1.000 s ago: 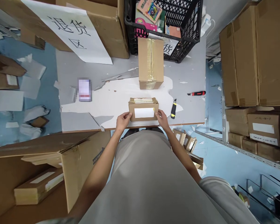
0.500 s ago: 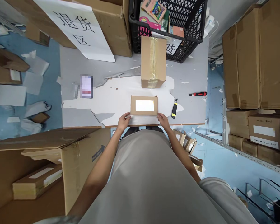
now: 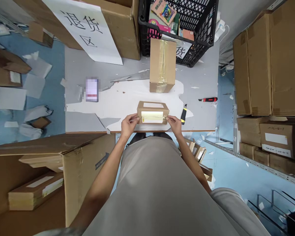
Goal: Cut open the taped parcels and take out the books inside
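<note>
A small cardboard box (image 3: 153, 105) lies near the table's front edge, tilted so that its top and its near side both show. White labels are on both faces, and shiny yellowish tape runs across the near side. At its left end, my left hand (image 3: 129, 125) pinches the near corner with curled fingers. My right hand (image 3: 174, 124) grips the opposite near corner in the same way. Just right of that hand lies a black and yellow utility knife (image 3: 184, 114). A larger taped carton (image 3: 162, 65) stands behind the small box.
A black plastic crate (image 3: 201, 36) with small packages and a big carton (image 3: 118, 26) with a paper sign stand at the back. A phone-like device (image 3: 91, 89) lies left, a red utility knife (image 3: 208, 99) right. An open carton (image 3: 88, 177) stands front left, shelved boxes (image 3: 275, 137) right.
The small box has turned up, so its taped, labelled near side now shows. Both my hands have closed on its near corners, where before they were just at them.
</note>
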Action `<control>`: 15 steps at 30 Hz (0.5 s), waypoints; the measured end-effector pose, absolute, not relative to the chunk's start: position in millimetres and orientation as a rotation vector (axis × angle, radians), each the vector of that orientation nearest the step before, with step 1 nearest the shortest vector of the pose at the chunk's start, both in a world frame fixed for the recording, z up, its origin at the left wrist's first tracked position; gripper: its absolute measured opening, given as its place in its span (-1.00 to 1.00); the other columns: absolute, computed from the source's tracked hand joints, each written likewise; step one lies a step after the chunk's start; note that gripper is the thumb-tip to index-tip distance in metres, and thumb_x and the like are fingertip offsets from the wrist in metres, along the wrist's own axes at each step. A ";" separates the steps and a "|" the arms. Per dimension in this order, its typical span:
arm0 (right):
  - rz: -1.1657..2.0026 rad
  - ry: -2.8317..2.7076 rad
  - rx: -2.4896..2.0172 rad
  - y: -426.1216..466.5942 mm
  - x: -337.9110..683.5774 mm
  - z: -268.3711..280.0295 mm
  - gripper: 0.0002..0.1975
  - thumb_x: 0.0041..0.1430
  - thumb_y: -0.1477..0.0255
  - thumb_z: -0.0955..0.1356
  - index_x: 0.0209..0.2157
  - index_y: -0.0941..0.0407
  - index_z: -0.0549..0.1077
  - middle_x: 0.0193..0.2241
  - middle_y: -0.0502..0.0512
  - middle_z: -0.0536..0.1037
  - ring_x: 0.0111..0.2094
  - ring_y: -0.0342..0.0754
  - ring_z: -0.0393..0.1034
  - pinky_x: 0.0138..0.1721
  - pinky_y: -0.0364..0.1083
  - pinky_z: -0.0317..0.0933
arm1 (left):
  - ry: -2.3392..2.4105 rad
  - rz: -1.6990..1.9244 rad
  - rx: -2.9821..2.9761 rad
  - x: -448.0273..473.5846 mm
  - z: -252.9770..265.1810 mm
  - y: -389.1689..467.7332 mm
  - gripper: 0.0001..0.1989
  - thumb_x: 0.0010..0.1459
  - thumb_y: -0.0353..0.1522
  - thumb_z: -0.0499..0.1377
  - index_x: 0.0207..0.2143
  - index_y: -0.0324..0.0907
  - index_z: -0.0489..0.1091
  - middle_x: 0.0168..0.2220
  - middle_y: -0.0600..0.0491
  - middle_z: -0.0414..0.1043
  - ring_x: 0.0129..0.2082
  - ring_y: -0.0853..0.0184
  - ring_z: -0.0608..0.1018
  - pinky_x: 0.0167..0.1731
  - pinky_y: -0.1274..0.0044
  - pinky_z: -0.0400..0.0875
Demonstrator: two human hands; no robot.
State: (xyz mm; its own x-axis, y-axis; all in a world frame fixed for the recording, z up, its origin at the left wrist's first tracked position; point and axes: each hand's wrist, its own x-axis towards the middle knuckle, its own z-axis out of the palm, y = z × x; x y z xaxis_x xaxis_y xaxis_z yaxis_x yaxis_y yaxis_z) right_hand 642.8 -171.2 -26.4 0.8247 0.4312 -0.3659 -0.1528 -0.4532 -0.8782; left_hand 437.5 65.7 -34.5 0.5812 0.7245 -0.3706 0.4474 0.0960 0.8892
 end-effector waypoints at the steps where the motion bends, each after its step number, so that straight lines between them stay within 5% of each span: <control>1: 0.659 -0.211 -1.920 -169.3 645.5 -24.0 -0.49 0.17 0.00 0.56 -0.09 0.14 0.74 -0.01 0.28 0.79 0.02 0.21 0.73 0.26 0.16 0.56 | 1.025 0.305 1.554 439.5 -32.2 66.3 -0.54 0.23 -0.15 0.38 0.09 -0.21 0.65 0.06 -0.16 0.71 0.08 0.05 0.74 0.20 0.25 0.64; 8: 0.781 -0.219 -2.049 -161.7 652.2 -19.0 -0.73 0.19 0.20 0.55 -0.18 0.09 0.71 -0.10 0.22 0.82 -0.01 0.19 0.75 0.20 0.15 0.58 | 1.166 0.095 1.601 446.5 -31.5 69.5 -0.64 0.19 -0.33 0.36 0.04 -0.19 0.65 0.03 -0.15 0.73 0.00 0.04 0.76 0.16 0.22 0.64; 15: 0.731 -0.199 -2.129 -162.4 637.4 -25.4 -0.60 0.27 0.12 0.50 -0.01 0.11 0.64 -0.06 0.25 0.80 -0.04 0.14 0.73 0.08 0.08 0.59 | 1.200 0.124 1.517 446.4 -26.9 67.8 -0.62 0.24 -0.30 0.31 0.07 -0.25 0.61 0.16 -0.24 0.69 0.12 0.01 0.74 0.26 0.17 0.59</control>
State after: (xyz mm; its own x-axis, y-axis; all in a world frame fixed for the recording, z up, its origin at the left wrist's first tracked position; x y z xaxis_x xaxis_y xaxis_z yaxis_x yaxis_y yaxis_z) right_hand 637.4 -162.4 -25.4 0.8160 0.3857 -0.4306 -0.1138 -0.6232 -0.7737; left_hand 446.4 67.8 -26.9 0.4736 0.7182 -0.5099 0.5988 0.1620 0.7843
